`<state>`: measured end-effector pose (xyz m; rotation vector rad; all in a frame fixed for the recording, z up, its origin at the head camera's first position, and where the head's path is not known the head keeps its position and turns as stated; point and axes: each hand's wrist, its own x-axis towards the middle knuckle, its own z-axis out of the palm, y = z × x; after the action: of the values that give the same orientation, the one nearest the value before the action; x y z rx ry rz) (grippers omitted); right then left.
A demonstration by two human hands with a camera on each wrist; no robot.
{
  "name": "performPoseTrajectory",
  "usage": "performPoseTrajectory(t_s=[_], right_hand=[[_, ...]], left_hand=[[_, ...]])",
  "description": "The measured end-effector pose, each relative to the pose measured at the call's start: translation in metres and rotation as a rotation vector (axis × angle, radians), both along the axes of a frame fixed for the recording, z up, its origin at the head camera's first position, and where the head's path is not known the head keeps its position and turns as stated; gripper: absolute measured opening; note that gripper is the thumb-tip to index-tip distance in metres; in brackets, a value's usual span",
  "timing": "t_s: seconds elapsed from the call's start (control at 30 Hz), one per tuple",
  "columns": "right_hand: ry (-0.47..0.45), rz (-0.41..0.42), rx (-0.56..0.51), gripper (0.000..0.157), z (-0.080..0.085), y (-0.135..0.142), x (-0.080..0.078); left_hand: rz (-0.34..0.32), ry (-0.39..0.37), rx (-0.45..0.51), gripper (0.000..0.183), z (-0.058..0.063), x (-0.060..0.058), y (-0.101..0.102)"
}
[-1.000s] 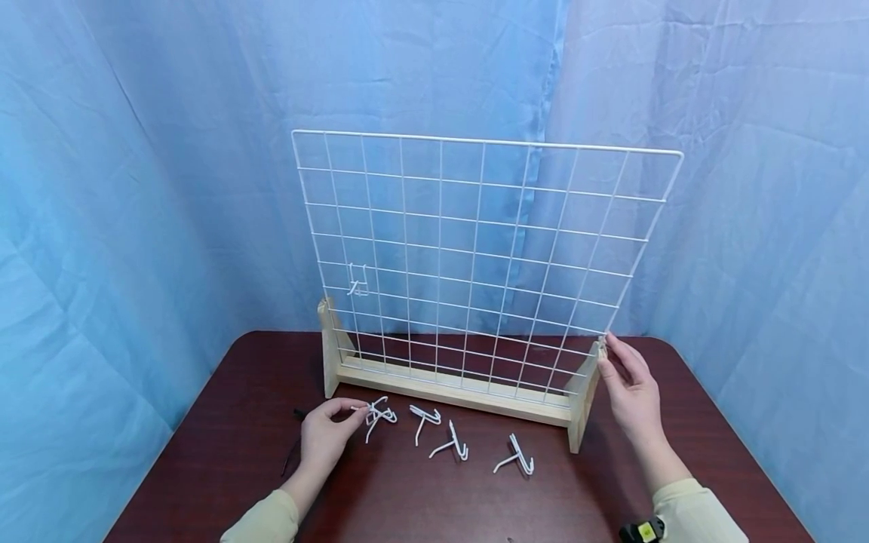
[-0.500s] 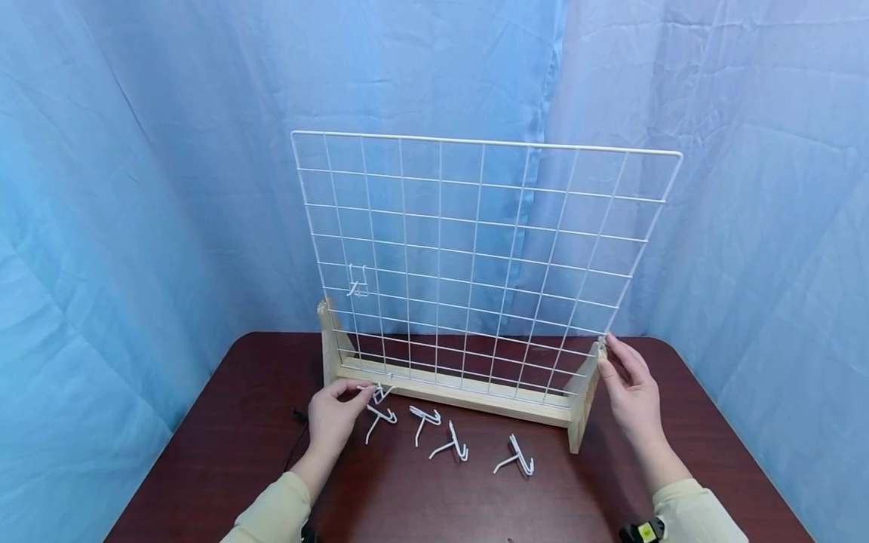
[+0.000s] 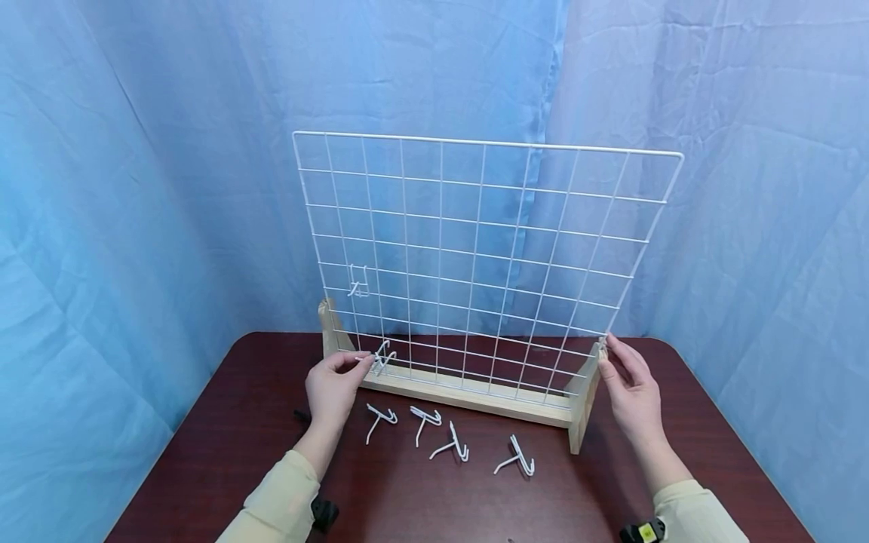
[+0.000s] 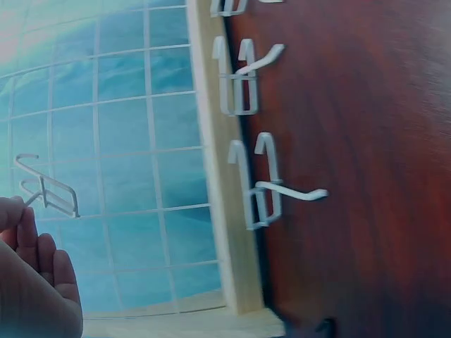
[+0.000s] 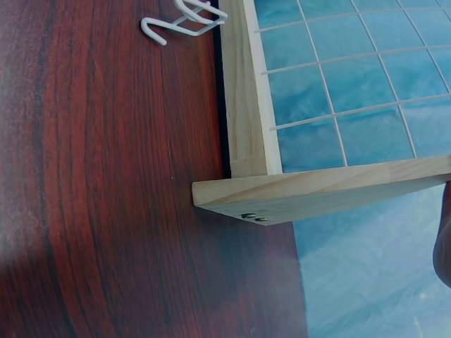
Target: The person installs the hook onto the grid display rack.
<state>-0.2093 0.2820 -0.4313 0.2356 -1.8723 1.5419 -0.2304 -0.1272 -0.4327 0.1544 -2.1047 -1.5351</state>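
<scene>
My left hand (image 3: pixel 333 388) pinches a white wire hook (image 4: pixel 46 189) by its prong, thumb against fingertips. The hook's two bent tips point up, just in front of the lower left of the white wire grid panel (image 3: pixel 441 181). Another white hook (image 3: pixel 358 286) hangs on the grid farther up at the left. The panel stands in a wooden stand (image 3: pixel 468 392). At the stand's right end, my right hand (image 3: pixel 633 388) holds the top of the side post between thumb and fingers; in the right wrist view only a dark fingertip (image 5: pixel 442 253) shows at the edge.
Several loose white hooks lie on the dark red-brown table (image 3: pixel 421 498) before the stand, from a left one (image 3: pixel 382 422) to a right one (image 3: pixel 517 457). A black cord end (image 3: pixel 302 415) lies left of them. Blue curtains (image 3: pixel 170 188) hang behind and at both sides.
The left hand has lifted the pinched hook up from beside the leftmost loose hook to the grid's lower left, its tips turning upward. The right hand stays on the post.
</scene>
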Motion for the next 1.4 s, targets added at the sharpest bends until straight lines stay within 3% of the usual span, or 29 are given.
performPoseTrajectory(t_s=[0.33, 0.7, 1.1, 1.4], right_hand=[[0.012, 0.016, -0.024, 0.042, -0.004, 0.002, -0.003], [-0.014, -0.016, -0.015, 0.044, -0.023, 0.015, -0.016], [0.013, 0.006, -0.002, 0.040, -0.001, 0.000, 0.000], [0.015, 0.008, -0.005, 0.040, 0.000, -0.001, 0.000]], left_hand=[[0.051, 0.019, 0.057, 0.011, 0.024, -0.009, 0.008], [0.065, 0.076, 0.120, 0.013, 0.054, -0.015, 0.018], [0.068, 0.108, 0.231, 0.015, 0.078, -0.023, 0.030], [0.154, 0.195, 0.208, 0.014, 0.088, -0.031, 0.042]])
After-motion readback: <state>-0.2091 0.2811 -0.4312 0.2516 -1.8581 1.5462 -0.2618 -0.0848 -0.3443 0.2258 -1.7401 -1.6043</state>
